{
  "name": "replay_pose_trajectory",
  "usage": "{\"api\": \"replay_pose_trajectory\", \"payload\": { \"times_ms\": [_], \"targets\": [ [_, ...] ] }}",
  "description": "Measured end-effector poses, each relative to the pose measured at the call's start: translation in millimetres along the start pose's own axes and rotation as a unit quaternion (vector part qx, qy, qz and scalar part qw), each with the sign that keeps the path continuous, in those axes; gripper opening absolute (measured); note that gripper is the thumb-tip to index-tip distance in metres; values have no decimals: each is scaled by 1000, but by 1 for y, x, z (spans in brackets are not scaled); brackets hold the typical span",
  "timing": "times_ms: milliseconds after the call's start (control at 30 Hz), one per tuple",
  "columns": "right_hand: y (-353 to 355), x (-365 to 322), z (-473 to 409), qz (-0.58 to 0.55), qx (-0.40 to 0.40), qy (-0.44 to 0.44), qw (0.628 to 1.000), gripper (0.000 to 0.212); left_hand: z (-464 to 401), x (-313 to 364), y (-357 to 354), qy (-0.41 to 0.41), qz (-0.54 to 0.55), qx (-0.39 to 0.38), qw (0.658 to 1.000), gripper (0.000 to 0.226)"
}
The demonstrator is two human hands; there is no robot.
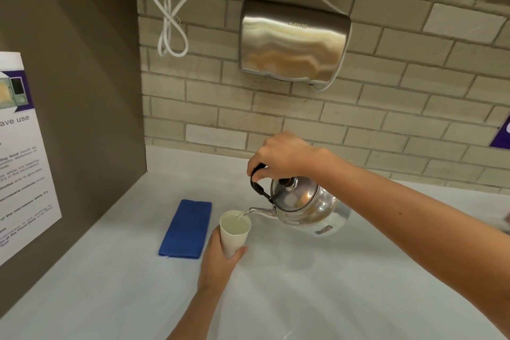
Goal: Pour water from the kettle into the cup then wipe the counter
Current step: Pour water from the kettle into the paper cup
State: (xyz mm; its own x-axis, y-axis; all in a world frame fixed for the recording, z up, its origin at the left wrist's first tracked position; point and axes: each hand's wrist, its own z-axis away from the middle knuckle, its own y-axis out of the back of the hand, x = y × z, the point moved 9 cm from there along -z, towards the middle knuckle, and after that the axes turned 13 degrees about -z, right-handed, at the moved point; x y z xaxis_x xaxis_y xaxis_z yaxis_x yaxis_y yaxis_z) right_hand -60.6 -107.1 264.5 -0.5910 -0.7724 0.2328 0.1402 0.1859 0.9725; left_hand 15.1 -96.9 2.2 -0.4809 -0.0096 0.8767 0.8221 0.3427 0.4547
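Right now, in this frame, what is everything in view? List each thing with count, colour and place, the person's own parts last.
kettle: one, shiny silver with black handle, tilted above the counter, spout over the cup
cup: one, white, mid counter, water streaming in
cloth: one, blue, folded flat on the counter left of the cup
counter: one, white, across the bottom
hand dryer: one, brushed steel, on the tile wall
cord: one, white, looped on the wall left of the dryer
poster: one, white with purple, on the left side panel
left hand: one, gripping the cup
right hand: one, gripping the kettle handle
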Motion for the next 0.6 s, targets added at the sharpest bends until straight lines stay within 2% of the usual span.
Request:
{"api": "replay_pose_trajectory", "payload": {
  "times_ms": [300, 600],
  "targets": [
    [-10, 48, 28, -148, 98, -56, 983, 21, 1, 2, 1, -2, -4, -1, 1000, 76],
    [-27, 114, 44, -311, 224, -135, 914, 16, -1, 0, -2, 12, -9, -22, 1000, 74]
  ]
}}
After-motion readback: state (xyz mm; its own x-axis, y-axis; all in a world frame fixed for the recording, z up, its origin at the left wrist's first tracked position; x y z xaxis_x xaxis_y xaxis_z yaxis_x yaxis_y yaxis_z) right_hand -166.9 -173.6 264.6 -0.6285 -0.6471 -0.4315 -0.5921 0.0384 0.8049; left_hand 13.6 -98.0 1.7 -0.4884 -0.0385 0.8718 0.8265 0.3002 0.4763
